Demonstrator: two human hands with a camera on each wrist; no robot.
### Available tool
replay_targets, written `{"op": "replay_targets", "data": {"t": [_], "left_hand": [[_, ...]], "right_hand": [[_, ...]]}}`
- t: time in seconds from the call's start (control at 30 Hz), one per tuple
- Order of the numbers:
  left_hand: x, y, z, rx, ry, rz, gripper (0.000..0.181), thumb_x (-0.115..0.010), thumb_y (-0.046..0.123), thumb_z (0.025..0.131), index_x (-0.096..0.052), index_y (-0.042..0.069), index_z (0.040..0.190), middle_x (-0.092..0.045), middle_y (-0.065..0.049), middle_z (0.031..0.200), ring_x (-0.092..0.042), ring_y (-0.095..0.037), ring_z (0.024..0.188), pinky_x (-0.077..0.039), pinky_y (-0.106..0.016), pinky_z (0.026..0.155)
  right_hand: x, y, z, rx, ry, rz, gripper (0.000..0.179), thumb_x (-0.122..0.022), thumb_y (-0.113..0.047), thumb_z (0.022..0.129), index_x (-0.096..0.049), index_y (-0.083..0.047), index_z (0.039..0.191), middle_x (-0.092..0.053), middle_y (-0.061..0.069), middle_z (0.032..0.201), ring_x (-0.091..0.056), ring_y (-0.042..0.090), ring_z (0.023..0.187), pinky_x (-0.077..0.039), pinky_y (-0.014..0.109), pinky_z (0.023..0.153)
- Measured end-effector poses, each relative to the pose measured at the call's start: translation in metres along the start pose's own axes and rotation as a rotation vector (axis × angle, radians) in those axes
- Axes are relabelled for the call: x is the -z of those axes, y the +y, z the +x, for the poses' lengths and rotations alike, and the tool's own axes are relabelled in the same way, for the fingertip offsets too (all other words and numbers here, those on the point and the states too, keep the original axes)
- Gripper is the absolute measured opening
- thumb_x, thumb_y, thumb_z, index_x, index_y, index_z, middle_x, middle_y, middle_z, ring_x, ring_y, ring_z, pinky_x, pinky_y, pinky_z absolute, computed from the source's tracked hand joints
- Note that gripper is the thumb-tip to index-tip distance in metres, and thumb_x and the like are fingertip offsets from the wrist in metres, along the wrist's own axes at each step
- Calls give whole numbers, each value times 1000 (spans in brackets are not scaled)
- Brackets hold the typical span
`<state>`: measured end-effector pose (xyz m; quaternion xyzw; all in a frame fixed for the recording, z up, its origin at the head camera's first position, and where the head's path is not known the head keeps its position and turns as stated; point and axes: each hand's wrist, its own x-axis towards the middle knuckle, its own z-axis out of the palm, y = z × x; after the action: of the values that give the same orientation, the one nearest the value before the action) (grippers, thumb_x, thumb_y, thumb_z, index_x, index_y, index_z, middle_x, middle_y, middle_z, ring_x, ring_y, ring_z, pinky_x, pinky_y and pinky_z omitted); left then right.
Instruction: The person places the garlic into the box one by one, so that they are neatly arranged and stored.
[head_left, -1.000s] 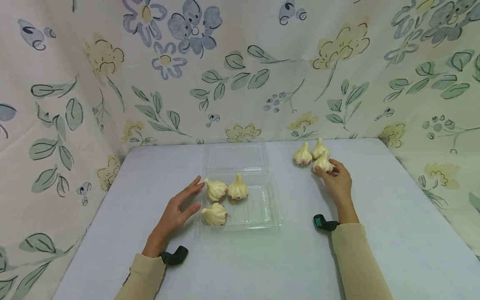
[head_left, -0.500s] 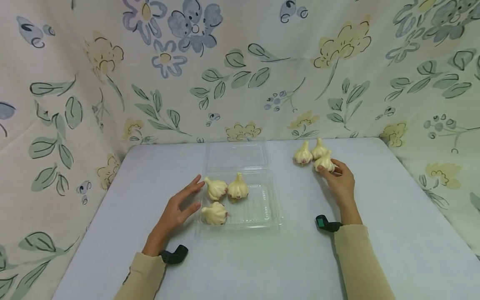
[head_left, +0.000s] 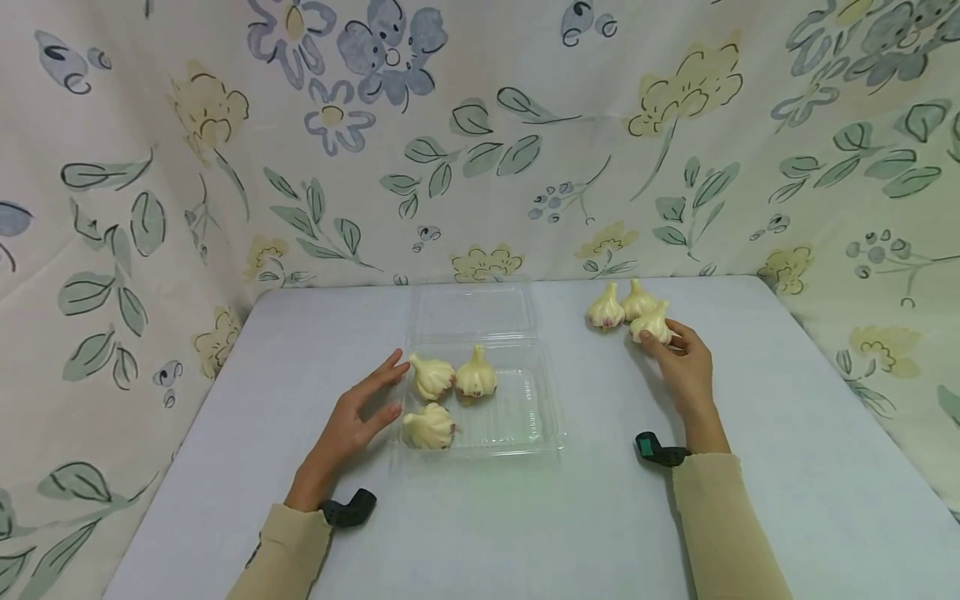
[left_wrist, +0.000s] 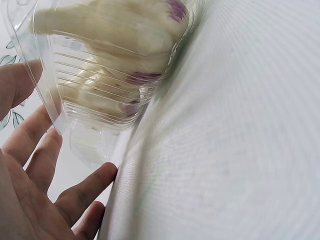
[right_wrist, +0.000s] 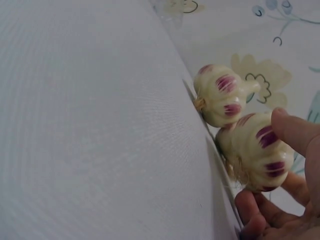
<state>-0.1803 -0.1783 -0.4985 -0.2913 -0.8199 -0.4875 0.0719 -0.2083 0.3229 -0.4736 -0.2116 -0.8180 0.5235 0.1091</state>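
My right hand (head_left: 686, 367) pinches a garlic bulb (head_left: 651, 323) between thumb and fingers at the back right of the table. Purple streaks mark that bulb in the right wrist view, where my thumb (right_wrist: 295, 131) lies against its side. Two more garlic bulbs stand right behind it, one at the left (head_left: 605, 308) and one farther back (head_left: 637, 298). My left hand (head_left: 358, 417), fingers spread, touches the left rim of a clear plastic clamshell box (head_left: 517, 408). Inside the box's left part are three garlic bulbs: upper left (head_left: 432, 379), upper middle (head_left: 476, 375) and lower left (head_left: 430, 427).
The box's transparent lid (head_left: 472, 312) lies folded back toward the table's far edge. A white cloth covers the table (head_left: 495, 533). Behind and at both sides hangs a flowered curtain (head_left: 480, 192). Each wrist carries a small black camera.
My right hand has moved slightly right with the garlic bulb it pinches, drawing it a little away from the left one. My left hand and the box stay put.
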Motion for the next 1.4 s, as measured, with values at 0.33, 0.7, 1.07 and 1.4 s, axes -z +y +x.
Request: {"op": "replay_targets", "data": {"t": [0.33,0.7,1.07,1.4], "left_hand": [[-1,-5,-1,3,-9,-12,60,-67,4,95,-50,14,151,-34,-8,166,-57,-30,137,-25,-14,118],[-1,-5,-1,0,-4,-10,59,-66,4,95,-51,14,151,-34,-9,166,-58,-28,136,-25,-15,118],[0,0,-1,-3,-6,-22,60,-67,3,94,-50,14,151,-34,-9,166,-58,-33,134,-26,-16,118],[-1,-3,-1,4,-1,-23,59,-66,4,95,-51,14,151,-34,-9,166,-58,-35,134,-26,-16,117]], "right_hand": [[1,2,0,5,7,6,72,-73,-49,91,-49,-17,151,-53,-3,117,-49,4,93,-44,20,72],[0,2,1,6,-2,23,72,-74,-46,91,-49,-17,152,-53,-6,117,-49,4,93,-44,20,74],[2,-1,1,23,-16,34,72,-73,-46,92,-46,-22,155,-52,2,131,-49,5,93,-44,21,75],[1,-10,-4,49,-13,42,72,-73,-45,92,-46,-20,154,-51,8,138,-49,6,90,-47,17,69]]}}
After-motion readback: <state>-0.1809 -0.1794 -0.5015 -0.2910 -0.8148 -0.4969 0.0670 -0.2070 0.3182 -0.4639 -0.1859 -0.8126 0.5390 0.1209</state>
